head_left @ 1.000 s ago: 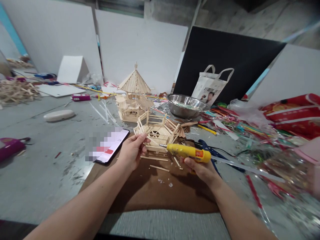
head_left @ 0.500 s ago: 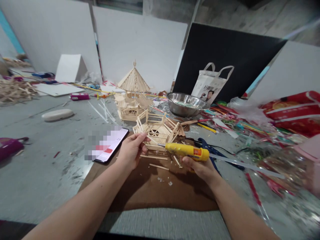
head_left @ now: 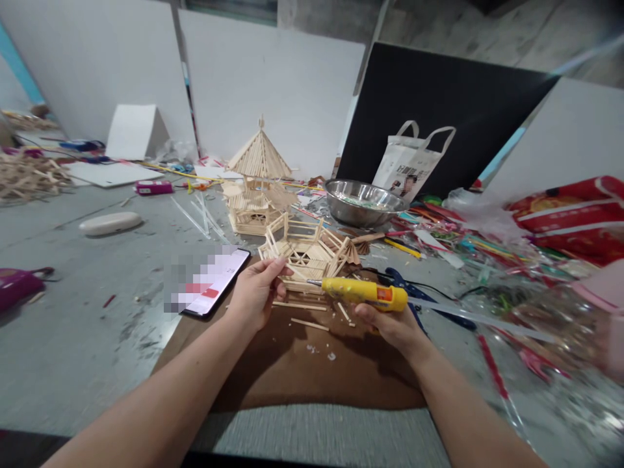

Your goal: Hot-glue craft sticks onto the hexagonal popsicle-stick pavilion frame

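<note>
My right hand point(head_left: 390, 322) is closed round the grip of a yellow glue gun point(head_left: 358, 292), with a clear glue stick point(head_left: 478, 320) jutting from its back end. The gun's nozzle points left. Between the thumb and fingers of my left hand point(head_left: 258, 289) is a thin wooden stick point(head_left: 296, 272), its free end close to the nozzle; whether they touch I cannot tell. Just behind both hands sits a many-sided stick frame point(head_left: 312, 250) with railings. Loose wooden sticks point(head_left: 311, 324) and white glue bits lie on the brown mat point(head_left: 316, 383) below.
A stick pavilion point(head_left: 260, 169) with a pointed roof stands behind the frame. To the left lie a phone point(head_left: 219, 286) and a white case point(head_left: 110, 223). A steel bowl point(head_left: 363, 205), blue pliers point(head_left: 439, 305) and scattered scraps are on the right.
</note>
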The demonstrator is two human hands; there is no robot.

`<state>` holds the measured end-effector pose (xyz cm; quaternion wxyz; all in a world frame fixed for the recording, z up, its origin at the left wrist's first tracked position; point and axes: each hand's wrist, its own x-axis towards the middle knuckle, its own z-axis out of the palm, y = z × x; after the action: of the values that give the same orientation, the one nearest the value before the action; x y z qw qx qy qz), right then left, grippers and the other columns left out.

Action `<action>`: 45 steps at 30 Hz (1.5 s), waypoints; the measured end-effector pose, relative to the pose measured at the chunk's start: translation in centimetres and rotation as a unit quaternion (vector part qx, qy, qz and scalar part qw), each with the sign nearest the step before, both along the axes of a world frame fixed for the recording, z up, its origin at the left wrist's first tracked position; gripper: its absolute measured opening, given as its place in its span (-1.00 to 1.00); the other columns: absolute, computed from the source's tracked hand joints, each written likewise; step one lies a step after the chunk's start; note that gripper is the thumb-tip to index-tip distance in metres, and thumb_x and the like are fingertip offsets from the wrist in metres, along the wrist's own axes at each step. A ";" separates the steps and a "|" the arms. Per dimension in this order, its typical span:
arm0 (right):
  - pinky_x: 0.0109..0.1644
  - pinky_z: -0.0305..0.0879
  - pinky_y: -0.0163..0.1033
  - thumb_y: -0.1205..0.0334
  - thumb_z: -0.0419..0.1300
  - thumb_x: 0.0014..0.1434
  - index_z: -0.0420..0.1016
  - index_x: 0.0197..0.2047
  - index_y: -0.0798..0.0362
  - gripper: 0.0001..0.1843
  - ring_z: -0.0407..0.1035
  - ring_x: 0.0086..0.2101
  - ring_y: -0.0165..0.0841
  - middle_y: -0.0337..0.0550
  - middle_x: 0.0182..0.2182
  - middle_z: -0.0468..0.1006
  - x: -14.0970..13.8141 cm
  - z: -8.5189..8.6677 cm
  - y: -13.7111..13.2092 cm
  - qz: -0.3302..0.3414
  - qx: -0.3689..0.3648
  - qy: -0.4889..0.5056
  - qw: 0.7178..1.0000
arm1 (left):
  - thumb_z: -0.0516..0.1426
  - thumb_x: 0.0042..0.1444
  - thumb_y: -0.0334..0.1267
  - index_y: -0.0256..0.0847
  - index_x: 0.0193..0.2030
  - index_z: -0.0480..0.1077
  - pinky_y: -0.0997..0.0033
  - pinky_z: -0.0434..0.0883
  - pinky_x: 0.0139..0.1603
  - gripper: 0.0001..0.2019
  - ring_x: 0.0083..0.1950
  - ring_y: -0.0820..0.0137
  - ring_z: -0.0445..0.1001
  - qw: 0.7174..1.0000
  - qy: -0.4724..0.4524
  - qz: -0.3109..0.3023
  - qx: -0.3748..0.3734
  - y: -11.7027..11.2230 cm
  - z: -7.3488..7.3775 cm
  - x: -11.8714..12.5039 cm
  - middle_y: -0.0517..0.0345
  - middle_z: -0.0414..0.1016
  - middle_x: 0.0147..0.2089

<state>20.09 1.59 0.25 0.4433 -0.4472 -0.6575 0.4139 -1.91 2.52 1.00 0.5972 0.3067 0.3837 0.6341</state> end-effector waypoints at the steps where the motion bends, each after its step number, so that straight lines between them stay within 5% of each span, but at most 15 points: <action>1: -0.45 0.34 -0.31 0.14 0.27 -0.22 0.45 -0.45 0.04 -0.78 0.33 -0.55 -0.45 -0.27 -0.58 0.46 0.0 0.0 0.0 0.002 0.000 -0.002 1.000 | 0.20 -0.18 -0.22 -0.34 -0.51 0.29 0.66 0.08 -0.76 -0.78 -0.75 0.70 0.20 1.000 0.002 0.001 -0.001 0.0 0.0 0.0 0.25 0.39 -0.54; 19: -0.58 0.25 -0.33 0.10 0.29 -0.27 0.43 -0.52 0.03 -0.77 0.24 -0.64 -0.47 -0.31 -0.69 0.34 -0.2 0.4 -0.2 -0.022 -0.056 0.040 0.997 | 0.20 -0.18 -0.23 -0.35 -0.51 0.29 0.66 0.09 -0.76 -0.78 -0.75 0.69 0.20 1.000 0.001 -0.001 0.000 -0.1 0.3 0.0 0.24 0.38 -0.54; 45: -0.67 0.15 -0.40 0.10 0.27 -0.24 0.42 -0.56 0.05 -0.79 0.23 -0.65 -0.48 -0.33 -0.77 0.28 -0.5 0.7 -0.3 -0.006 -0.030 0.039 0.999 | 0.22 -0.22 -0.23 -0.32 -0.49 0.30 0.66 0.12 -0.74 -0.78 -0.74 0.68 0.20 1.000 -0.015 -0.019 0.001 -0.2 0.1 -0.1 0.26 0.39 -0.56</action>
<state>19.62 1.32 0.91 0.4577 -0.4478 -0.6242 0.4475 -1.99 2.37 1.09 0.6147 0.3050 0.3676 0.6277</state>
